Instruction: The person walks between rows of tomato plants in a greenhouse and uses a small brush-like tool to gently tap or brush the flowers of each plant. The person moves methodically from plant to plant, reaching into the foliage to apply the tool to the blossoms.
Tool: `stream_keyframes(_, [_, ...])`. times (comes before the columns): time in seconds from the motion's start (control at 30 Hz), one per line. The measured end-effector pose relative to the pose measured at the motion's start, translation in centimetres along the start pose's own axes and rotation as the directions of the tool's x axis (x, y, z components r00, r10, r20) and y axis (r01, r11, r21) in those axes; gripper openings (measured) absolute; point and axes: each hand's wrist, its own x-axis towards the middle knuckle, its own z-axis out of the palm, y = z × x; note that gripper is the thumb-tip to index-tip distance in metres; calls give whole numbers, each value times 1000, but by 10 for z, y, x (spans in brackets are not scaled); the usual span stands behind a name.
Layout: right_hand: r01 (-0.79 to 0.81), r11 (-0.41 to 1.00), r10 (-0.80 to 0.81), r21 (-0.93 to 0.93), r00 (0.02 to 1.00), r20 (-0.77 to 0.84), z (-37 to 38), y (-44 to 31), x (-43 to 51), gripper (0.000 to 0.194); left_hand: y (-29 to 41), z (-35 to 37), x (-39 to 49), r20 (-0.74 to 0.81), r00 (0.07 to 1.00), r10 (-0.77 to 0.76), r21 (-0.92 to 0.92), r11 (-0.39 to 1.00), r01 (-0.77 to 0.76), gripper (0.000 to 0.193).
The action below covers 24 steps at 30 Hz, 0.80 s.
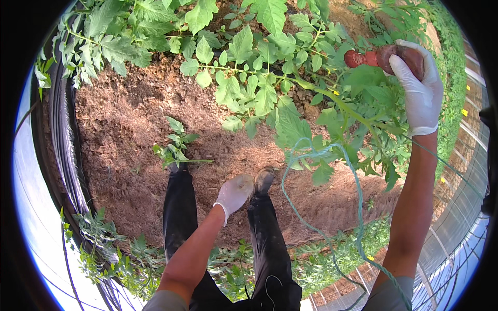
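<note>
My right hand (425,87), in a thin white glove, is raised at the upper right. It grips a small dark red squeeze bottle (395,58) with a bright red neck and tip pointing left. Just below and left of the bottle spread the leaves of a tomato plant (258,87), its thick green stem (346,109) slanting across the row. My left hand (234,194), also gloved, hangs low in front of my right shoe (264,179). Its fingers look curled, but whether anything is in them is hidden.
Blue-green twine (358,202) loops down between my arms. A loose leafy shoot (177,142) lies over my left shoe on brown soil (128,128). Black plastic sheeting (64,116) edges the left side. More tomato plants (229,268) grow behind my legs, inside a film-covered greenhouse.
</note>
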Motion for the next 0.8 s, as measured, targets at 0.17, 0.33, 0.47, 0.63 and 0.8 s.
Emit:
stream_keyframes(0.17, [-7,1000,4,26,994,110,-9,-10,-5,38,-8,1,4,-35,998,61,33,998,-60,25])
stream_keyframes(0.33, [-57,997,67,-47,966,248,-14,-22,-14,37,-22,2,11,-19,998,57,-45,997,-58,24])
stream_keyframes(0.47, [-45,999,38,18,961,273,-9,-14,-12,33,-18,2,10,-29,998,47,-20,999,-47,24])
stream_keyframes(0.63, [142,973,-74,-184,939,335,0,-8,-11,31,-1,-3,1,-32,997,67,38,997,-65,24])
stream_keyframes(0.8, [131,961,-67,-245,966,250,-8,0,-6,35,-2,-3,3,-43,998,42,31,999,-41,25])
